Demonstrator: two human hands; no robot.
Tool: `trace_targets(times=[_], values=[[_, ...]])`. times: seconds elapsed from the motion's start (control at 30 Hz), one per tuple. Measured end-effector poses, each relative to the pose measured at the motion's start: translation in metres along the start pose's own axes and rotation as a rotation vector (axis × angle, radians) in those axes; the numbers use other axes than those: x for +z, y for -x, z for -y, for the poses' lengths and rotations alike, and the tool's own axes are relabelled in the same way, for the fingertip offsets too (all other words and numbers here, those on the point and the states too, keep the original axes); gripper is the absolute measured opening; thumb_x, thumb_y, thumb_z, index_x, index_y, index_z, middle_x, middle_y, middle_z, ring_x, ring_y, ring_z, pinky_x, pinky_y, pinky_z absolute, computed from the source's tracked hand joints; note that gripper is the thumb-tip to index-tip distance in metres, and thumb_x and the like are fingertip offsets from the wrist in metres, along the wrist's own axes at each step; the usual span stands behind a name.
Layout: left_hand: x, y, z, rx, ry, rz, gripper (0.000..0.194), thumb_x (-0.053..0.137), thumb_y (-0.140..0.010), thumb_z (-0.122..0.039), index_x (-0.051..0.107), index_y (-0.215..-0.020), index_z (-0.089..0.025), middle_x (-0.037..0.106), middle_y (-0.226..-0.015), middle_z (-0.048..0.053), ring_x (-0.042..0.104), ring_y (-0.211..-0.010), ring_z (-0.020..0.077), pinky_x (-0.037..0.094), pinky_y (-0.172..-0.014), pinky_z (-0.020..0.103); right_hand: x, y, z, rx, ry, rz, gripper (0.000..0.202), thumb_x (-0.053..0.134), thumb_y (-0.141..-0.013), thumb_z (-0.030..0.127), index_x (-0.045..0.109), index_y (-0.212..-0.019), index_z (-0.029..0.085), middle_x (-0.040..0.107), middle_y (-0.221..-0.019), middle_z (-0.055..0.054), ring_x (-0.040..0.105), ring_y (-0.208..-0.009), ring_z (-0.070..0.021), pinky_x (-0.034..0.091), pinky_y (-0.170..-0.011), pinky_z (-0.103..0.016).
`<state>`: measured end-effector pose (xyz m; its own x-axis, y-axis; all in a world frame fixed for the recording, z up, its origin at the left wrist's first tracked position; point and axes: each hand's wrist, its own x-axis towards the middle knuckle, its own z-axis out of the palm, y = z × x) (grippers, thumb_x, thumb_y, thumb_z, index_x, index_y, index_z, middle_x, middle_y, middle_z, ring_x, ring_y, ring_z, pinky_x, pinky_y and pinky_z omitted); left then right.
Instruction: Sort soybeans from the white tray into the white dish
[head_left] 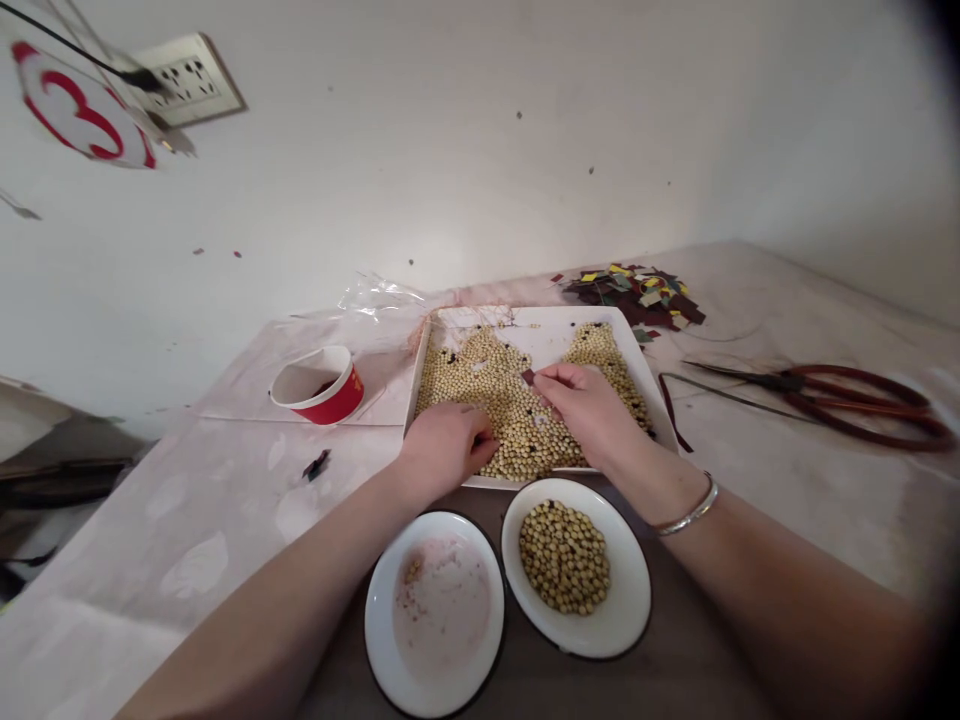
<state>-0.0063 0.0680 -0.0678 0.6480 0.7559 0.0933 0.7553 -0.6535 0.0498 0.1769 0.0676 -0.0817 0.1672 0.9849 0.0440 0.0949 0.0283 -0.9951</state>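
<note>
A white tray (640, 375) holds a layer of small yellowish beads (480, 378) with some dark specks among them. Over its right half, my right hand (585, 405) pinches a small dark red piece (528, 377) between thumb and fingertips. My left hand (448, 445) rests at the tray's front left, its fingers curled down at the beads; whatever they may hold is hidden. In front of the tray stand two white dishes: the right dish (631, 570) contains larger beads (566, 556), and the left dish (381, 610) has pinkish residue and a few bits.
A red and white paper cup (330, 405) stands left of the tray, with a small dark scrap (316, 465) nearer me. Behind to the right lies a pile of coloured scraps (637, 295). Large scissors (847, 395) lie at the right. Clear plastic (382, 297) sits behind the tray.
</note>
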Motion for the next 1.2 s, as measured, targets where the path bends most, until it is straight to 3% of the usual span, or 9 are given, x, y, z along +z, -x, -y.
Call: trace_targets(times=[0.17,0.3,0.5,0.7,1.2], values=[[0.0014,0.0020,-0.0005,-0.036,0.040,-0.031,0.014,0.058,-0.078,-0.032,0.060,-0.074,-0.019,0.060,-0.075,0.002,0.055,-0.073,0.0172,0.039,-0.063,0.027,-0.0015,-0.0028,-0.0049,0.016,-0.051,0.000,0.016,0.055,-0.070,0.034,0.056,-0.067,0.019,0.046,-0.054,0.003,0.037,-0.048,-0.0104,0.026,-0.046,-0.026],[0.0028,0.0038,0.0000,-0.072,0.050,-0.125,0.016,0.058,-0.079,-0.034,0.062,-0.080,-0.019,0.059,-0.083,0.005,0.054,-0.083,0.0195,0.042,-0.074,0.031,-0.0014,-0.0014,-0.0059,0.022,-0.058,0.011,0.018,0.057,-0.069,0.036,0.055,-0.064,0.019,0.046,-0.054,0.003,0.037,-0.047,-0.0101,0.026,-0.045,-0.026],[0.0034,0.0041,0.0050,-0.093,0.092,-0.184,0.021,0.052,-0.083,-0.024,0.063,-0.101,-0.020,0.058,-0.100,0.007,0.052,-0.097,0.0203,0.041,-0.088,0.035,-0.0012,0.0028,-0.0042,0.031,-0.033,0.020,0.017,0.055,-0.070,0.035,0.055,-0.067,0.019,0.046,-0.056,0.002,0.036,-0.048,-0.0102,0.025,-0.045,-0.025],[0.0010,0.0040,0.0059,-0.103,0.044,-0.074,0.010,0.053,-0.081,-0.022,0.062,-0.083,-0.019,0.060,-0.085,0.004,0.056,-0.082,0.0181,0.045,-0.073,0.029,-0.0013,0.0036,-0.0034,0.035,-0.021,0.037,0.017,0.055,-0.070,0.036,0.054,-0.065,0.019,0.044,-0.055,0.003,0.035,-0.048,-0.0102,0.024,-0.045,-0.025],[0.0025,0.0059,0.0025,-0.091,0.009,-0.074,0.016,0.054,-0.082,-0.032,0.059,-0.075,-0.019,0.059,-0.077,0.003,0.056,-0.074,0.0182,0.041,-0.063,0.028,-0.0006,0.0056,-0.0041,0.019,0.028,0.074,0.018,0.054,-0.074,0.034,0.055,-0.066,0.019,0.042,-0.056,0.004,0.035,-0.050,-0.0107,0.025,-0.048,-0.027]])
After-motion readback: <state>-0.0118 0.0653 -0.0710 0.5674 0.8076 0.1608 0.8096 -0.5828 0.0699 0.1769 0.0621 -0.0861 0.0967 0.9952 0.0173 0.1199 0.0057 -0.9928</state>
